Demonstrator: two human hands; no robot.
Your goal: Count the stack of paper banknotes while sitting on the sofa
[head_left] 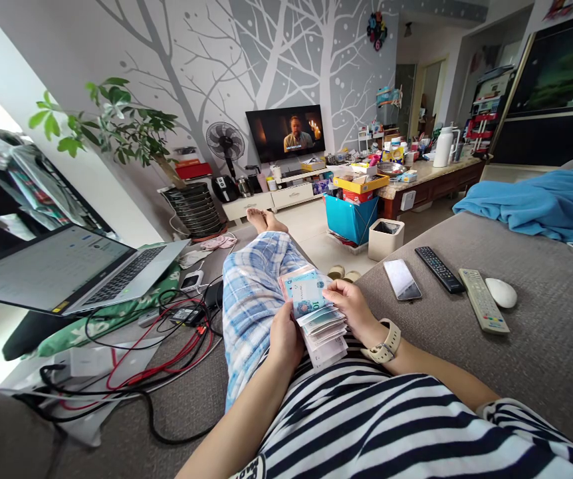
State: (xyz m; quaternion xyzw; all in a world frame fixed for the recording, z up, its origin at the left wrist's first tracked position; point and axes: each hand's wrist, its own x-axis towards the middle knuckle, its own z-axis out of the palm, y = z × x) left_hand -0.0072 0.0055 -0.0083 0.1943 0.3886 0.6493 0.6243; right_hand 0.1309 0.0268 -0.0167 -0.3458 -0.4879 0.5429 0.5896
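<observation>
A thick stack of banknotes point(316, 313) lies fanned over my lap, above my plaid trousers point(254, 293). My left hand point(284, 339) is closed round the stack's lower left side. My right hand point(351, 309), with a pale watch point(386, 342) on the wrist, pinches the top green note at its right edge. I am lying back on a grey sofa point(540, 346) with my legs stretched out and bare feet point(264, 219) ahead.
A phone point(402, 279), two remotes point(439, 269) point(482, 309) and a white mouse point(500, 293) lie on the sofa to my right. An open laptop point(67, 269) and tangled cables point(167, 339) sit on the left. A television point(286, 132), fan, cluttered table and blue blanket point(540, 199) are beyond.
</observation>
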